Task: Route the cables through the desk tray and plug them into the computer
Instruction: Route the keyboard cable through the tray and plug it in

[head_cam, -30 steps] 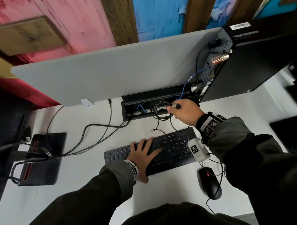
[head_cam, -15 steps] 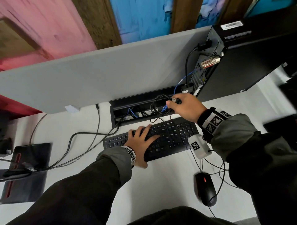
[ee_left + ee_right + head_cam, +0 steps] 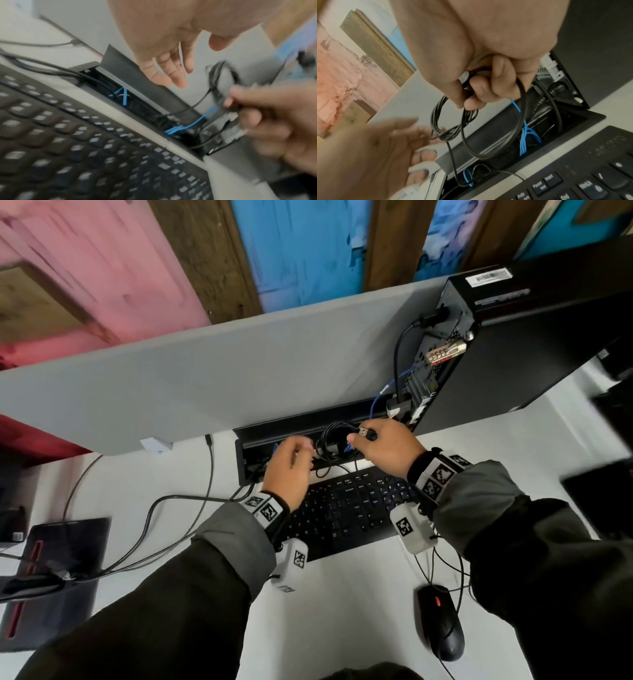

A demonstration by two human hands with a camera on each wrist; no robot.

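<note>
My right hand pinches the USB plug of a black cable whose coil hangs from my fingers over the open desk tray. The right wrist view shows that hand gripping the cable while its loops dangle above the tray. My left hand hovers just left of the coil, fingers loosely extended and blurred, holding nothing. Seen from the left wrist, its fingers stand above the tray lid. The black computer tower stands right of the tray, ports facing it.
A black keyboard lies in front of the tray, and a black mouse sits nearer me on the right. Blue cables lie in the tray. Other cables cross the desk to a monitor base. A grey divider backs the desk.
My left hand has lifted off the keyboard and moved up to the tray beside the hanging coil. My right hand stays over the tray with the plug.
</note>
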